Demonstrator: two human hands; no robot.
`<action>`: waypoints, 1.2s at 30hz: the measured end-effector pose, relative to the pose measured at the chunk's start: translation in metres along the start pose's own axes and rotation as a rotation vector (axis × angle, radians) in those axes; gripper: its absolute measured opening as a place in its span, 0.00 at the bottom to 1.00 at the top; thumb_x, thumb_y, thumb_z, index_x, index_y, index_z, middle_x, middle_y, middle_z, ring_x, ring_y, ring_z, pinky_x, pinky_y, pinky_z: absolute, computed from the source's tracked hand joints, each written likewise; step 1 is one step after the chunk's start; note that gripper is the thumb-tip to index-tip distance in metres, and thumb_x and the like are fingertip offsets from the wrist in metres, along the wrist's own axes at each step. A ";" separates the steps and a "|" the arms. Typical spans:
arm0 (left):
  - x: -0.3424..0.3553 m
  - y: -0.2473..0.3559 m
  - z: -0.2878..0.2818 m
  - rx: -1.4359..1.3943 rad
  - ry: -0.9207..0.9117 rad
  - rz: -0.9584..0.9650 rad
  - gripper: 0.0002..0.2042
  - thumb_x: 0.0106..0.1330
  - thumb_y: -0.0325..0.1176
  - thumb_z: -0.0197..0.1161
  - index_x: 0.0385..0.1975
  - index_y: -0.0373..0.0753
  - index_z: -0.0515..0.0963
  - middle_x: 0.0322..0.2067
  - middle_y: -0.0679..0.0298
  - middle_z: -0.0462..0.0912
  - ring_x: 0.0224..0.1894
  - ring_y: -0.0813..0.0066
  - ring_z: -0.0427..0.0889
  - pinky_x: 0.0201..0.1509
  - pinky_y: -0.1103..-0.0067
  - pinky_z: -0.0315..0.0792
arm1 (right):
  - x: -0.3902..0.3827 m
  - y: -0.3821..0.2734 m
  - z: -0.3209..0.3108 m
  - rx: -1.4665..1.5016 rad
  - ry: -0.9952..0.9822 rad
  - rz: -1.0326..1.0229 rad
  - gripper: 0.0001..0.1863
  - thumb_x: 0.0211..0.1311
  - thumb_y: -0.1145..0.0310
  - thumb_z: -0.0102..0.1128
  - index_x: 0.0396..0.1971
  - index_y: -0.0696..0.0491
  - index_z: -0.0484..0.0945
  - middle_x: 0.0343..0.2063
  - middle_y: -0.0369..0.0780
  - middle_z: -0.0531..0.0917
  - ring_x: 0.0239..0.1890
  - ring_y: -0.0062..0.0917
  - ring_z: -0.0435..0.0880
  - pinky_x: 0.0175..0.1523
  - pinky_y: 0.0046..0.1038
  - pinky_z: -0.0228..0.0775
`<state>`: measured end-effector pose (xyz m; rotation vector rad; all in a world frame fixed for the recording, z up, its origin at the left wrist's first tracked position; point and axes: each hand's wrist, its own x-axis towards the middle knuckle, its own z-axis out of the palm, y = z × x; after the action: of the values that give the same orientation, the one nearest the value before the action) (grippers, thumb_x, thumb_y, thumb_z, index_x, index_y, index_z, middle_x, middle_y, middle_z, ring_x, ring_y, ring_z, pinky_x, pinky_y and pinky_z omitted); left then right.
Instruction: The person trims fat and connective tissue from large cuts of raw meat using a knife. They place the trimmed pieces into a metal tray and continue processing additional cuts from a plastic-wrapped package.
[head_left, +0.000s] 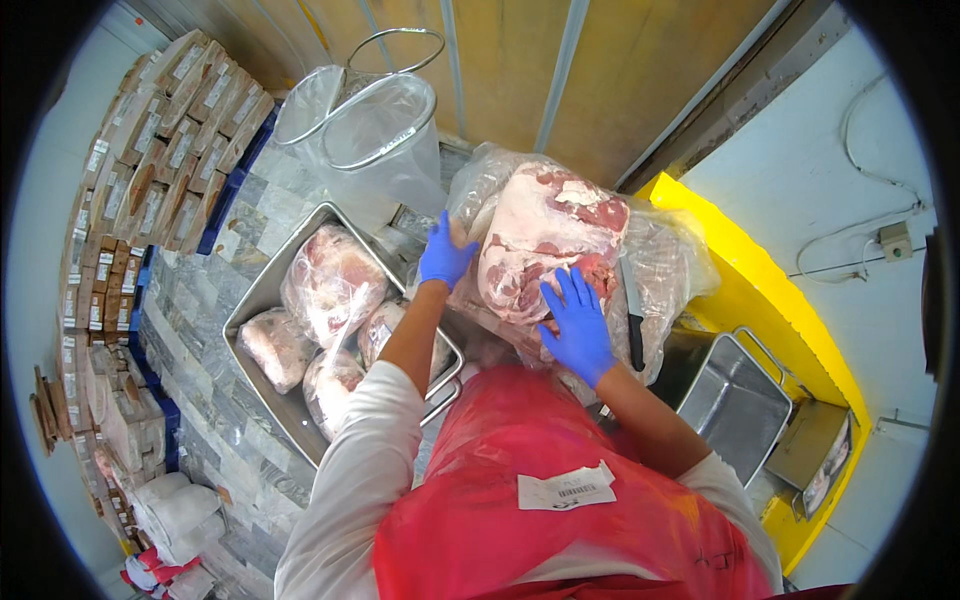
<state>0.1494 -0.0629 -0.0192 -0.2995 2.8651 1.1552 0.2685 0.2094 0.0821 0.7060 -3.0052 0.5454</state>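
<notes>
A big slab of raw meat [550, 235], pink and white, lies partly inside a clear plastic bag [668, 262] in front of me. My left hand [444, 253], in a blue glove, grips the bag's left side against the meat. Fingers spread, my blue-gloved right hand [577, 325] presses flat on the lower edge of the meat. A knife [632, 318] with a dark handle lies just to the right of that hand, on the plastic.
A steel tray [262, 295] at left holds several bagged meat pieces. Behind it stand ring stands lined with clear bags [385, 135]. Stacked cardboard boxes [160, 150] fill the far left. An empty steel tub [735, 400] sits at right by a yellow frame [745, 275].
</notes>
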 end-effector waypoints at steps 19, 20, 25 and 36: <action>0.138 0.176 -0.024 -0.408 0.443 0.238 0.12 0.61 0.35 0.62 0.32 0.30 0.81 0.29 0.44 0.84 0.34 0.50 0.85 0.40 0.62 0.76 | -0.136 0.102 -0.024 0.436 0.040 0.480 0.24 0.59 0.60 0.67 0.54 0.52 0.79 0.47 0.48 0.83 0.47 0.44 0.84 0.52 0.39 0.76; 0.141 0.202 -0.036 -0.413 0.403 0.266 0.12 0.61 0.35 0.62 0.33 0.29 0.81 0.28 0.48 0.84 0.32 0.58 0.84 0.39 0.65 0.76 | -0.135 0.103 -0.029 0.458 0.040 0.481 0.23 0.59 0.60 0.67 0.54 0.51 0.79 0.46 0.48 0.83 0.46 0.44 0.84 0.51 0.39 0.77; 0.160 0.336 -0.092 -0.688 0.531 0.534 0.13 0.63 0.35 0.62 0.37 0.29 0.81 0.29 0.58 0.84 0.33 0.69 0.81 0.39 0.71 0.75 | -0.141 0.127 -0.036 0.521 -0.010 0.455 0.22 0.59 0.60 0.66 0.52 0.52 0.79 0.44 0.47 0.84 0.43 0.44 0.84 0.49 0.38 0.77; 0.135 0.554 -0.259 -0.164 0.593 0.667 0.20 0.68 0.49 0.56 0.38 0.37 0.83 0.27 0.60 0.81 0.32 0.74 0.78 0.36 0.75 0.73 | -0.105 0.189 -0.047 0.571 0.151 0.356 0.23 0.60 0.58 0.66 0.53 0.52 0.79 0.44 0.47 0.84 0.42 0.43 0.85 0.48 0.38 0.77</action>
<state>-0.0803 0.1262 0.5318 0.4334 3.5282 1.6289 0.2771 0.4287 0.0543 0.1047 -2.8385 1.4296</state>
